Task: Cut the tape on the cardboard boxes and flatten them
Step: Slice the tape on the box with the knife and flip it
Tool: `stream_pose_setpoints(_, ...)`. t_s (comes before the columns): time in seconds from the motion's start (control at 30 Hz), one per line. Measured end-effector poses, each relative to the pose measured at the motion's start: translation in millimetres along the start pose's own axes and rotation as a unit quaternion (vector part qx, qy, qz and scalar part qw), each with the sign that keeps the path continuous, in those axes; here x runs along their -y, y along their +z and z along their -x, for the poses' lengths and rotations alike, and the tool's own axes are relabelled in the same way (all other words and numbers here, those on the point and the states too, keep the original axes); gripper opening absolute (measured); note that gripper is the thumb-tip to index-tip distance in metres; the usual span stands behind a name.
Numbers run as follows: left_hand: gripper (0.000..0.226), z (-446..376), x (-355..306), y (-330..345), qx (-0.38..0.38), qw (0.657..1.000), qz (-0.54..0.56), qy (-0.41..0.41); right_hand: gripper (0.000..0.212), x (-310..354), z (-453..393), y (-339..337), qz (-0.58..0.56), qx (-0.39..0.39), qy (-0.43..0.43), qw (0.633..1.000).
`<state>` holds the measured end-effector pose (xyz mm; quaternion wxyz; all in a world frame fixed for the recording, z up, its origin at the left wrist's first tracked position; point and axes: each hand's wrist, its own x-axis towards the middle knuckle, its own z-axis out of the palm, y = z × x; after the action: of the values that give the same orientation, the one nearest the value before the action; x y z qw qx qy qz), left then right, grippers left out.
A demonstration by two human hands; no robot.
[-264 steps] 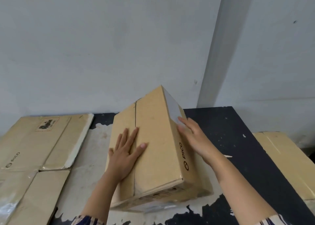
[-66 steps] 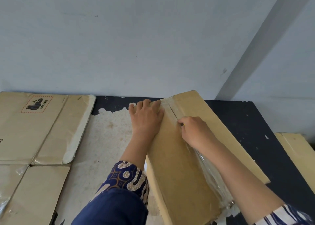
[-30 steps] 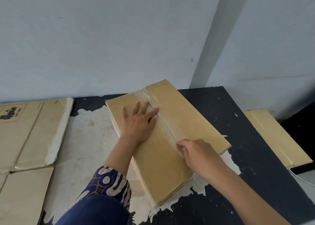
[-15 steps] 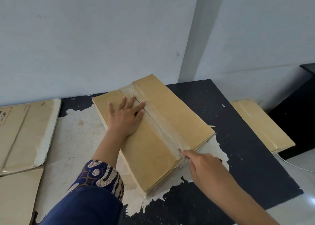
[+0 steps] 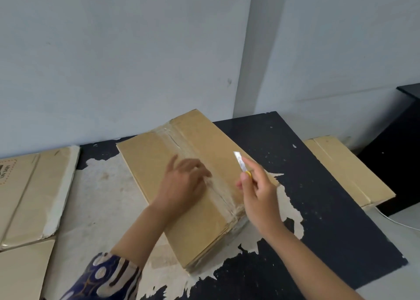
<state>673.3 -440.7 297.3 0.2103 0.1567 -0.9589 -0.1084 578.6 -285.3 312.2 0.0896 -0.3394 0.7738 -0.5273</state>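
Head view: brown cardboard box (image 5: 159, 186) lies flat on the peeling black table (image 5: 318, 208), its clear-taped centre seam (image 5: 218, 193) running from far-left to near-right. Left hand (image 5: 181, 186) rests on the box just left of the seam, fingers loosely bent, holding nothing. Right hand (image 5: 259, 195) hangs above the seam's near end, pinching a yellow-handled cutter blade (image 5: 241, 163), tip up; it is the nearer hand to the seam.

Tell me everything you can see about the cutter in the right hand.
The cutter is a small utility knife: a pale silver blade with a slanted tip, and a bit of yellow body showing at the fingers. The right hand pinches it, blade pointing up and away, raised above the taped cardboard box and touching nothing else. Most of its handle is hidden.
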Motion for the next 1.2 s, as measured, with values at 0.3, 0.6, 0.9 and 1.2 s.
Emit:
stream_pose_setpoints(0.3,0.031,2,-4,7,0.068,0.995,0.012,0.078,0.032,-28,-41,20,0.006,-0.052,-0.014,0.999)
stream_pose_setpoints(0.6,0.044,-33,-10,11,0.084,0.996,-0.024,0.03,0.033,-35,-72,34,0.012,-0.076,-0.008,0.997)
stream_pose_setpoints(0.9,0.035,-52,-15,4,0.254,0.963,0.025,-0.084,0.031,-37,-103,42,-0.008,-0.077,-0.025,0.997)
stream_pose_setpoints(1.2,0.025,-58,-27,6,0.22,0.957,0.08,-0.172,0.027,-35,-118,36,-0.121,-0.103,0.011,0.987)
